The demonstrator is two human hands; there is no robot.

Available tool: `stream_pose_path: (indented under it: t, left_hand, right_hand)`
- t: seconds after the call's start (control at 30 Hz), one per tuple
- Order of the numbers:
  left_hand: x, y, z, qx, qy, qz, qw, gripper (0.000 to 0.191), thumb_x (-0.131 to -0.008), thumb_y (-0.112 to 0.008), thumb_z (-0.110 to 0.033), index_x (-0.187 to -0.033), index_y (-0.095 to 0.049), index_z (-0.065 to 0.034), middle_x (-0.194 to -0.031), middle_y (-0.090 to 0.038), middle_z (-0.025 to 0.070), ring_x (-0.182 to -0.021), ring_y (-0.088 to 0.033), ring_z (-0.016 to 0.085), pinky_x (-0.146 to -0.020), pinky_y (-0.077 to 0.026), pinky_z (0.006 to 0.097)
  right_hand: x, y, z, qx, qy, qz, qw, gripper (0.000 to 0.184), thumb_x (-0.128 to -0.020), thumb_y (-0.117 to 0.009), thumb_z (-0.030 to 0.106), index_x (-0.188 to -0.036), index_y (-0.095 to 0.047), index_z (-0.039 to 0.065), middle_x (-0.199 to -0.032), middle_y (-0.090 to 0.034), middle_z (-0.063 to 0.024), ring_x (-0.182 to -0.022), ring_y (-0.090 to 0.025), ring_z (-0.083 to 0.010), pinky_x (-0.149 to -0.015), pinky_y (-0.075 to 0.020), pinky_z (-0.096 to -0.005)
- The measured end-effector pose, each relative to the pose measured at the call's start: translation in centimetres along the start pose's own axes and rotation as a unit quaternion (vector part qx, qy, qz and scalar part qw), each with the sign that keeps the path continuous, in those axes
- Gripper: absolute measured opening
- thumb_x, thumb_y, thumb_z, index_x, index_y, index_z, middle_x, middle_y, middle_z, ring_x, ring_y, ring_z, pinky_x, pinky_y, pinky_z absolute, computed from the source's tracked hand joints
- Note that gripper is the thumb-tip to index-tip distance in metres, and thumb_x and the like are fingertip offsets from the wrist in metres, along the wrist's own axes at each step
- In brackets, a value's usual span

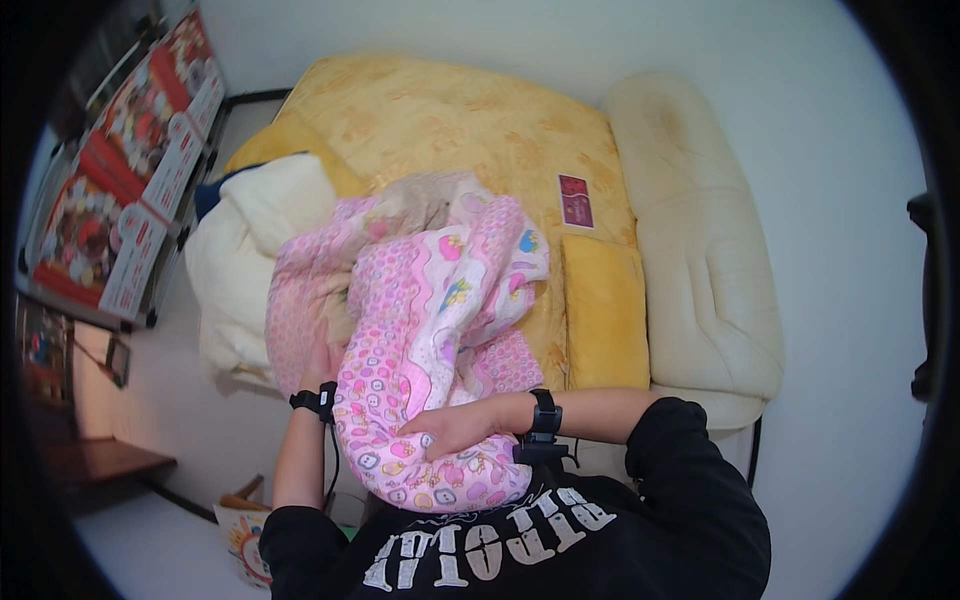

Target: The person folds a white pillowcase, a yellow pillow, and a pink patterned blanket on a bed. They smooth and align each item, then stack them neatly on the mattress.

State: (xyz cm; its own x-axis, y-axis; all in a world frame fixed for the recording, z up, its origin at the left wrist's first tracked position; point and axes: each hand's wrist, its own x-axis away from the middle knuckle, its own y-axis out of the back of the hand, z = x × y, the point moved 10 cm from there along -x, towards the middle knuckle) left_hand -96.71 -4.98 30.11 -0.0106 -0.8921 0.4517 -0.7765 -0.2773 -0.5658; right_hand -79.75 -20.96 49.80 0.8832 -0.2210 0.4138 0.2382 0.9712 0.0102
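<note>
A pink patterned quilt (pixel 450 300) lies bunched on the yellow floral mattress (pixel 480 112) and comes down against the front of my black shirt. My right hand (pixel 454 429) presses into a thick fold close to my body, the thumb and fingers gripping the cloth. On the quilt's left side is my left hand (pixel 322 360), partly covered by the fabric and blurred, so its fingers are hard to make out. Both wrists wear black straps. Beige cloth shows among the quilt's upper folds.
A cream blanket (pixel 255 247) is heaped left of the quilt, by a yellow cushion (pixel 281 146). A flat yellow cushion (pixel 606 311) and a dark red card (pixel 576 201) lie on the mattress, beside the cream sofa armrest (pixel 705 240). Boxes (pixel 127 172) stand on a rack at left.
</note>
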Motion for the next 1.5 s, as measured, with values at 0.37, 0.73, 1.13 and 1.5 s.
stream_pose_path:
  t: [0.37,0.73,1.13,1.5]
  left_hand:
    - [-9.3,-45.3,-1.8,-0.192,-0.175,0.202,0.944,0.038,-0.102,-0.043,-0.039,-0.12,-0.053,-0.0068,-0.115,-0.058,0.0098,-0.104,-0.056,0.02,-0.093,-0.047,0.036]
    - [26.8,-82.8,36.0,-0.296,-0.077,0.749,0.588,0.041,-0.101,-0.05,-0.037,-0.124,-0.056,-0.0033,-0.109,-0.064,0.0075,-0.096,-0.062,0.021,-0.089,-0.048,0.0329]
    - [-11.6,-26.8,31.2,-0.829,-0.19,0.283,0.444,0.041,-0.094,-0.052,-0.033,-0.106,-0.067,0.0032,-0.095,-0.067,0.026,-0.096,-0.063,0.043,-0.087,-0.049,0.0501]
    - [-22.3,-9.5,29.6,-0.252,0.223,-0.101,0.936,0.109,-0.076,-0.057,-0.081,-0.157,-0.017,-0.0202,-0.152,-0.03,0.0168,-0.124,-0.048,0.037,-0.099,-0.042,0.0502]
  right_hand:
    - [27.6,9.2,-10.5,-0.275,0.223,-0.5,0.791,0.037,-0.087,-0.064,0.007,-0.122,-0.061,-0.002,-0.111,-0.067,-0.009,-0.103,-0.065,-0.0197,-0.092,-0.053,-0.0351]
    - [47.5,-1.1,-22.7,-0.3,0.06,-0.793,0.528,0.055,-0.099,-0.047,0.043,-0.134,-0.05,0.0,-0.125,-0.062,-0.0198,-0.11,-0.065,-0.0318,-0.098,-0.0527,-0.0445]
    - [46.6,-8.2,-40.9,-0.623,0.108,-0.654,0.415,0.051,-0.1,-0.041,0.037,-0.135,-0.049,0.0,-0.128,-0.059,-0.0191,-0.113,-0.062,-0.0299,-0.095,-0.0544,-0.0433]
    - [31.6,-3.1,-35.9,-0.535,-0.07,-0.512,0.668,0.032,-0.089,-0.061,0.009,-0.118,-0.065,-0.004,-0.112,-0.07,-0.0106,-0.105,-0.064,-0.0192,-0.094,-0.0515,-0.0347]
